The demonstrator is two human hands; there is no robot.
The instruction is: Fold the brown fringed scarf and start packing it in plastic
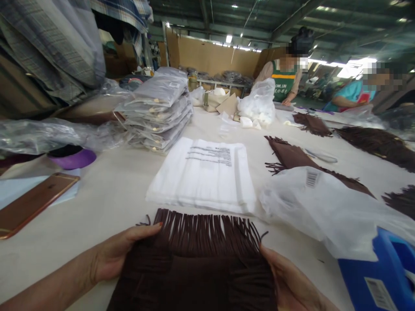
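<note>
Both hands, left hand (113,255) and right hand (285,276), grip the folded brown scarf (194,268) by its sides to square it, plastic bags (202,175) stacked at twelve o'clock.

Both hands (201,268) grip a brown fringed scarf (197,263); white bags (204,175) beyond.
</note>
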